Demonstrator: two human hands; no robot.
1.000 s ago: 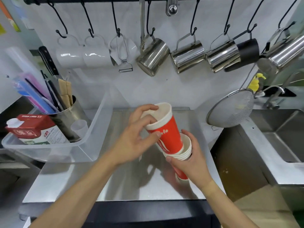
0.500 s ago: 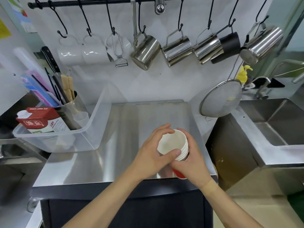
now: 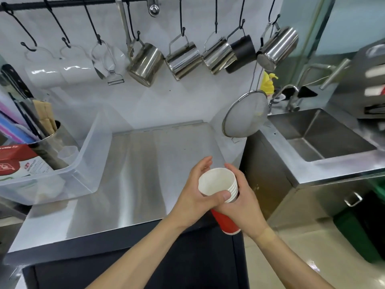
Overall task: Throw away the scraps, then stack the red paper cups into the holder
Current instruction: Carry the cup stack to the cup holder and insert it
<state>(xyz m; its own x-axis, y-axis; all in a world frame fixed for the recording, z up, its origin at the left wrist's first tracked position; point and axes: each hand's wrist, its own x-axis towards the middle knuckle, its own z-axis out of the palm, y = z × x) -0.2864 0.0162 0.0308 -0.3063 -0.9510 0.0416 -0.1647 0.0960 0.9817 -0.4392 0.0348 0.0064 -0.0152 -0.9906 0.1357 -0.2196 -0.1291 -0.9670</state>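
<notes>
A nested stack of red paper cups (image 3: pixel 226 221) with white insides is held in the air over the front right corner of the steel counter (image 3: pixel 135 174). Several white rims show at its top. My left hand (image 3: pixel 194 197) wraps the stack from the left, thumb across the rims. My right hand (image 3: pixel 242 205) grips it from the right and below. The red bottom of the stack pokes out under my hands, past the counter's front edge. I see no cup holder and no scraps.
A clear plastic bin (image 3: pixel 83 163) with a utensil can and a red carton sits at the left. Steel pitchers (image 3: pixel 183 57) and a strainer (image 3: pixel 245 115) hang from the wall rail. A steel sink (image 3: pixel 325 134) is at the right, a green bin (image 3: pixel 358 230) on the floor.
The single cup in my left hand went down into the stack. Both hands then lifted the stack off the counter toward the front right edge, and my view pulled back.
</notes>
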